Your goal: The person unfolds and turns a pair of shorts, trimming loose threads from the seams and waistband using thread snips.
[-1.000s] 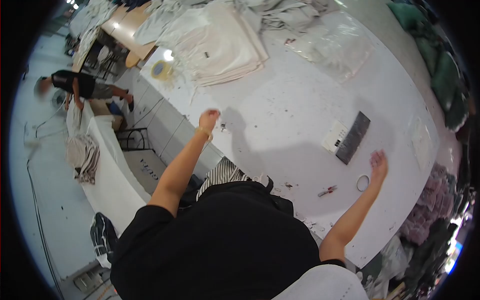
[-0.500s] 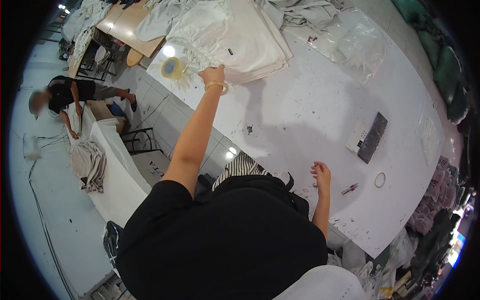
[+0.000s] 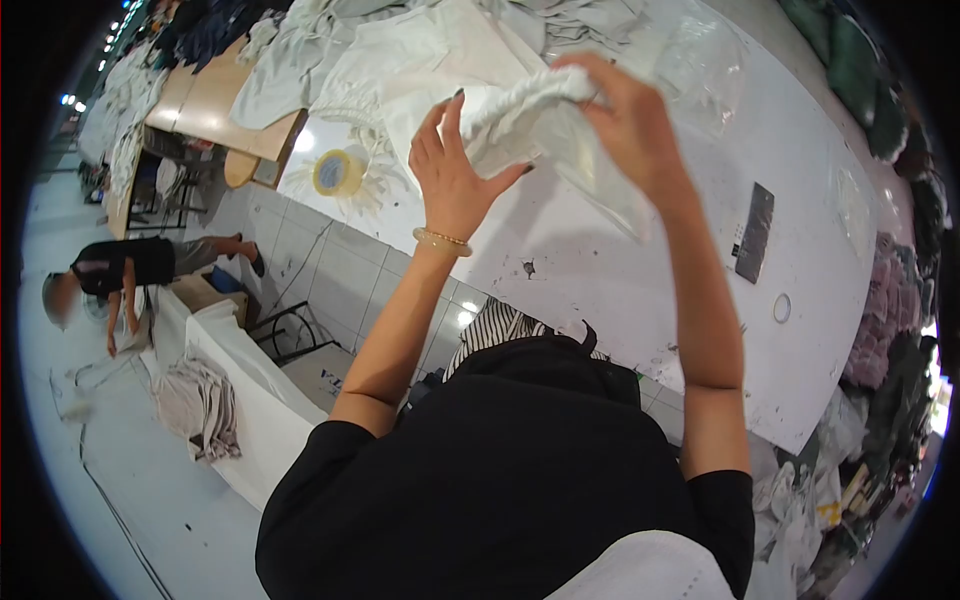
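Observation:
My right hand (image 3: 628,125) grips the gathered waistband of a pair of white pants (image 3: 515,105) and holds it up off the table, the cloth hanging below it. Close by on the left, my left hand (image 3: 450,165) is raised with thumb and fingers spread, beside the other end of the waistband; whether it touches the cloth I cannot tell. More white garments (image 3: 390,65) lie beneath and behind. A yellowish roll of tape (image 3: 338,173) rests at the table's left edge, near my left hand.
On the white table (image 3: 620,290) lie a dark flat strip (image 3: 755,232), a small ring (image 3: 781,308) and clear plastic bags (image 3: 705,75). A person (image 3: 125,265) bends beside another table at the left. Bundled fabric (image 3: 890,310) lines the right side.
My right hand has moved from the near table edge up to the white pants and lifted their waistband. My left hand, earlier closed on the garment's edge, has spread its fingers.

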Demonstrator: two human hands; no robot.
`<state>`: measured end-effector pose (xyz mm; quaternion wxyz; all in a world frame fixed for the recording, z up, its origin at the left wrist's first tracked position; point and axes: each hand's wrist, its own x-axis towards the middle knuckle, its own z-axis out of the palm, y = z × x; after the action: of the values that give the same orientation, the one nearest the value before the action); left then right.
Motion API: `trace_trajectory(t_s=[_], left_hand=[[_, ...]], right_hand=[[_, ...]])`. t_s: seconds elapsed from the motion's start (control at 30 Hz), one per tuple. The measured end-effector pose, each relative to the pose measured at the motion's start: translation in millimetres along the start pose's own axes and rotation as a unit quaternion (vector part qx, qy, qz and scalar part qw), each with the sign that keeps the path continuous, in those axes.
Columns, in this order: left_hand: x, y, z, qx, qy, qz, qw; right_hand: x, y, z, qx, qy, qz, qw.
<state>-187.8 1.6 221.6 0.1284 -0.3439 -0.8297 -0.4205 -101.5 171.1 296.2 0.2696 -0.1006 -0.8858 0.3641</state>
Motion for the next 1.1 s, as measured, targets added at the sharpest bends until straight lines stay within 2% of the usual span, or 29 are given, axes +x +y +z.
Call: trace_trajectory(t_s=[0.07, 0.1, 0.17, 0.23, 0.3, 0.37, 0.5, 0.57, 0.6, 0.7, 0.73, 0.8, 0.87, 0.93, 1.0, 1.03, 1.1], left_hand=[[-14, -23, 8, 0.095, -0.088, -0.002, 0.992], [-15, -34, 10, 0.067, -0.128, -0.018, 0.989], [-9, -53, 11, 0.014, -0.214, -0.046, 0.976], [22, -51, -7, -0.04, -0.226, 0.044, 0.972], [64, -46, -17, -0.071, -0.299, 0.024, 0.951], [101, -34, -14, -0.204, -0.392, -0.003, 0.897], [116, 5, -20, -0.312, -0.432, -0.026, 0.846], [108, 17, -20, -0.378, -0.448, -0.049, 0.809], [101, 19, -18, -0.371, -0.468, -0.015, 0.802], [78, 33, -21, -0.32, -0.528, -0.03, 0.786], [72, 37, -22, -0.316, -0.557, -0.078, 0.764], [65, 44, -16, -0.321, -0.562, -0.098, 0.756], [59, 46, -4, -0.318, -0.566, -0.118, 0.752], [57, 46, 19, -0.303, -0.571, -0.139, 0.75], [49, 35, 58, -0.258, -0.578, -0.214, 0.744], [40, 23, 81, -0.236, -0.581, -0.253, 0.737], [7, -33, 146, -0.154, -0.531, -0.244, 0.797]], right_hand=[[10, -17, -42, -0.04, 0.008, -0.026, 0.999], [14, -25, -63, -0.056, 0.025, -0.044, 0.997], [16, -62, -104, 0.035, 0.048, 0.051, 0.997], [6, -64, -125, 0.084, 0.132, 0.091, 0.984], [-13, -22, -156, 0.038, 0.121, 0.11, 0.986], [-37, 54, -209, -0.071, -0.009, 0.137, 0.988], [-109, 13, -250, 0.065, 0.004, 0.293, 0.954], [-152, 16, -246, 0.069, 0.091, 0.325, 0.939], [-169, 12, -246, 0.08, 0.088, 0.332, 0.936], [-216, 9, -243, 0.135, 0.079, 0.357, 0.921], [-230, 12, -246, 0.159, 0.082, 0.359, 0.916], [-247, 22, -250, 0.204, 0.095, 0.361, 0.905], [-250, 42, -250, 0.189, 0.094, 0.379, 0.901], [-247, 73, -245, 0.198, 0.078, 0.414, 0.885], [-250, 121, -229, 0.229, 0.05, 0.47, 0.851], [-258, 155, -216, 0.212, 0.028, 0.48, 0.851], [-286, 236, -180, 0.139, -0.011, 0.476, 0.869]])
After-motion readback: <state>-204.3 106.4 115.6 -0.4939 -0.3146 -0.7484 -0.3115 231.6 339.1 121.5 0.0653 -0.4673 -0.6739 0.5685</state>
